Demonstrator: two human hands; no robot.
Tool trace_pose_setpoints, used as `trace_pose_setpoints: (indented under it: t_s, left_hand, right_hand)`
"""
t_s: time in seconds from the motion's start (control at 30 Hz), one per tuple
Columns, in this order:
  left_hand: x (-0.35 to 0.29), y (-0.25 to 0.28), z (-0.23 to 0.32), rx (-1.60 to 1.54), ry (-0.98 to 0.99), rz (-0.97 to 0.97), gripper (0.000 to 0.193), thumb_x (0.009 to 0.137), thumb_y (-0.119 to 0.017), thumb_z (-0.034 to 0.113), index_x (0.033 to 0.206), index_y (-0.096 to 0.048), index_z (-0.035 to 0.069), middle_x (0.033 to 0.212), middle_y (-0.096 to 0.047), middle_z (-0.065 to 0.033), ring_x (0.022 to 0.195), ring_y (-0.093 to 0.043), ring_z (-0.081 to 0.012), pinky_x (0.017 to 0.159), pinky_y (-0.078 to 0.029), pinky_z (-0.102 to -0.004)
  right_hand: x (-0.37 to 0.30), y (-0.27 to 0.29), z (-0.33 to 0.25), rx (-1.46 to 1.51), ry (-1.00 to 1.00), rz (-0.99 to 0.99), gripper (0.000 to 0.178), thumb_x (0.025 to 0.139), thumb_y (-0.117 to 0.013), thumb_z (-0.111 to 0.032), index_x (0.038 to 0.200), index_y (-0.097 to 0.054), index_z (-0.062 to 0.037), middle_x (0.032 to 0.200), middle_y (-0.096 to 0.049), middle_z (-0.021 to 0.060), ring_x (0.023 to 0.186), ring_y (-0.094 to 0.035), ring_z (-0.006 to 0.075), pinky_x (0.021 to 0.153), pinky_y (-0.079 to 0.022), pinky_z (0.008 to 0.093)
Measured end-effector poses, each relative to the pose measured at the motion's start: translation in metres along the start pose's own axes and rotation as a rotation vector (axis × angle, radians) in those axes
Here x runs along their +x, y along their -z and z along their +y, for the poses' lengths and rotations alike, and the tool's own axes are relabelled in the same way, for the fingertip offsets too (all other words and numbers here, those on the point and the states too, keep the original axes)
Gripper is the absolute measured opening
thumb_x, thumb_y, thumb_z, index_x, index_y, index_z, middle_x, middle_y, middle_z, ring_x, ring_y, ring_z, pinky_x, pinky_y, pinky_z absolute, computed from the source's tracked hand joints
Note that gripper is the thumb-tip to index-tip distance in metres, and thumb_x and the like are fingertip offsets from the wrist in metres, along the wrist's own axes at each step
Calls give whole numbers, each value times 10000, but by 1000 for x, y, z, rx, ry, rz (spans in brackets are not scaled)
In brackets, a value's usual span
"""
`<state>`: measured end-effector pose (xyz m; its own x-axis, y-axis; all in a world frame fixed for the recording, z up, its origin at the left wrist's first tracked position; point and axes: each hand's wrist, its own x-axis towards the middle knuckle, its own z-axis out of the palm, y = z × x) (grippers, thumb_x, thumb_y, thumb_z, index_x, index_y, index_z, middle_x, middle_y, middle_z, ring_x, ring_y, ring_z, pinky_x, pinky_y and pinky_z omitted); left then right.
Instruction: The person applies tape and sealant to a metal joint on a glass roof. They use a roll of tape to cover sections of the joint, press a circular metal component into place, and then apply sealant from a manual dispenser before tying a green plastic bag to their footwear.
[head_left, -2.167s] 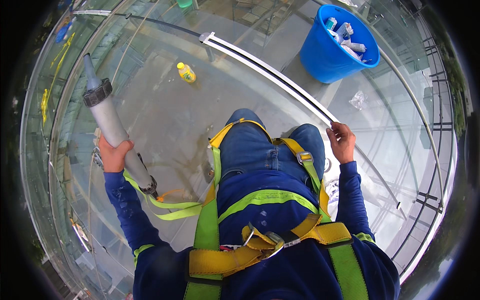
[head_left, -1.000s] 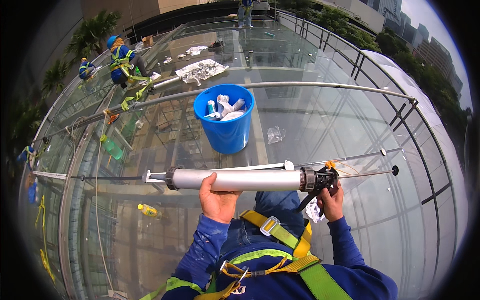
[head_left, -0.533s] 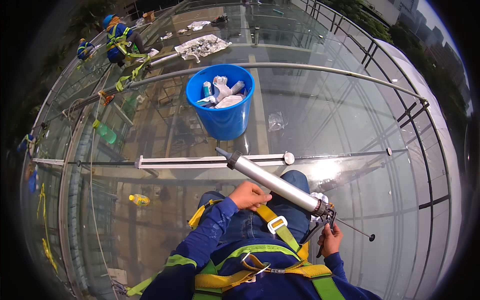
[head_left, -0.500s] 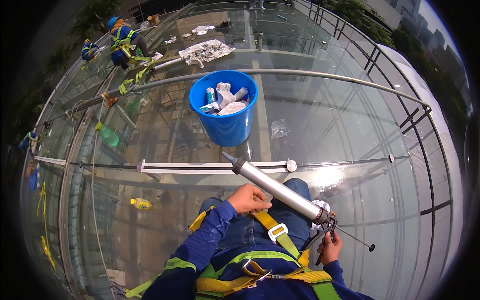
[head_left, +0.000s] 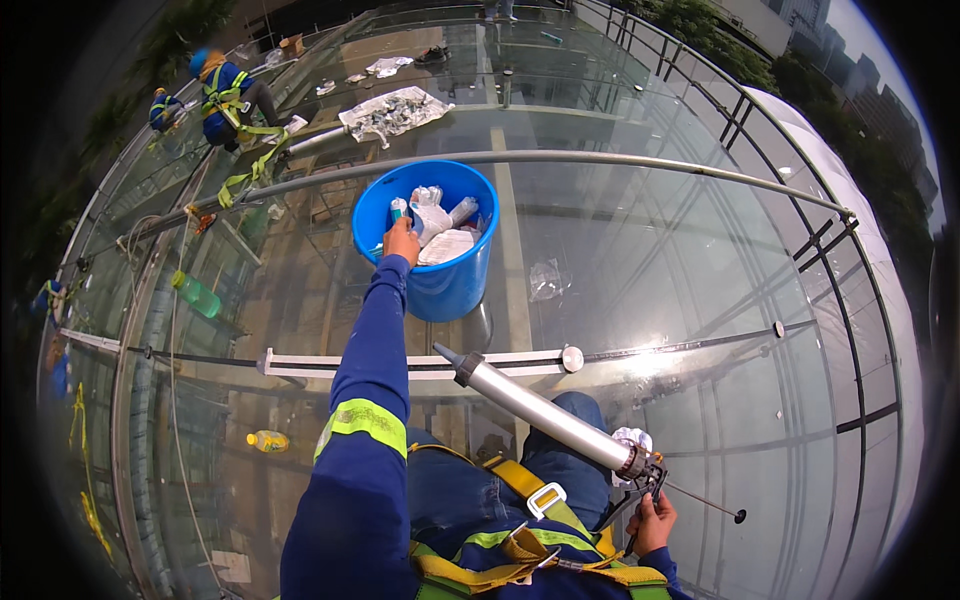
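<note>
My left hand (head_left: 402, 241) reaches out to the near left rim of a blue bucket (head_left: 450, 285). Its fingers are closed and partly hidden, beside a white and teal tube (head_left: 398, 207) in the bucket; what they hold, if anything, I cannot make out. My right hand (head_left: 652, 522) grips the black handle of a caulking gun (head_left: 545, 415). The gun's silver barrel slants across my right thigh, its grey nozzle (head_left: 447, 353) pointing up and left. Crumpled white wrappers and packets (head_left: 445, 246) fill the bucket. Crumpled white material (head_left: 632, 440) shows behind the gun's rear end.
A metal rail (head_left: 600, 156) crosses behind the bucket over glass panels. A white strip (head_left: 410, 366) lies before my knees. Two bottles, green (head_left: 196, 294) and yellow (head_left: 268, 441), lie left. A harnessed person (head_left: 222, 100) crouches far left near a littered sheet (head_left: 398, 114). Railings (head_left: 800, 190) edge the right.
My left hand has moved from above my lap forward to the bucket. The right hand keeps its hold on the caulking gun, and the whole view has shifted slightly.
</note>
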<state>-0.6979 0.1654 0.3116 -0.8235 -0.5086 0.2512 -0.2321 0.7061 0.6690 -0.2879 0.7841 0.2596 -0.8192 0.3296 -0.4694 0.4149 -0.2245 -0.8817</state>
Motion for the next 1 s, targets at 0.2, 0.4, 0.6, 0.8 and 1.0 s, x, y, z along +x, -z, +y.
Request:
trace_pose_setpoints:
  t_s: [0.2,0.4,0.6,0.8,1.0]
  left_hand:
    - [5,-12,16,191,215,-139,316,878,-661,120,1186,-727,149,1200,-680,-195,1130,-648,-359,987,-509,-428]
    - [10,-5,5,43,171,-163,437,833,-729,192,1264,-673,146,1274,-646,-188,1171,-619,-369,1007,-496,-439]
    - [20,-18,-7,169,112,-211,462,841,-732,228,1276,-664,90,1253,-664,-178,1193,-616,-347,1035,-476,-429]
    - [16,-3,4,58,182,-93,284,751,-811,135,1034,-788,139,1123,-721,-150,1042,-693,-336,949,-539,-405]
    - [6,1,12,-17,141,38,302,717,-850,176,991,-783,66,1034,-739,-173,951,-720,-326,874,-559,-406]
  right_hand:
    - [0,-5,-5,21,-56,29,254,955,-688,-197,1108,-539,-60,604,-475,0,410,-429,115,359,-326,292]
    - [12,2,4,55,-89,2,369,951,-688,-162,1209,-461,-29,632,-510,27,414,-458,131,357,-358,307]
    - [10,3,7,-31,-13,26,437,946,-697,-172,1258,-428,-25,632,-521,48,409,-467,145,356,-371,321]
    - [2,-8,-10,-3,-46,11,223,958,-675,-174,1057,-507,-66,628,-505,32,395,-446,146,346,-328,319]
    - [3,-8,-12,-12,-12,31,293,951,-693,-190,1115,-502,-41,612,-497,23,392,-445,134,346,-341,309]
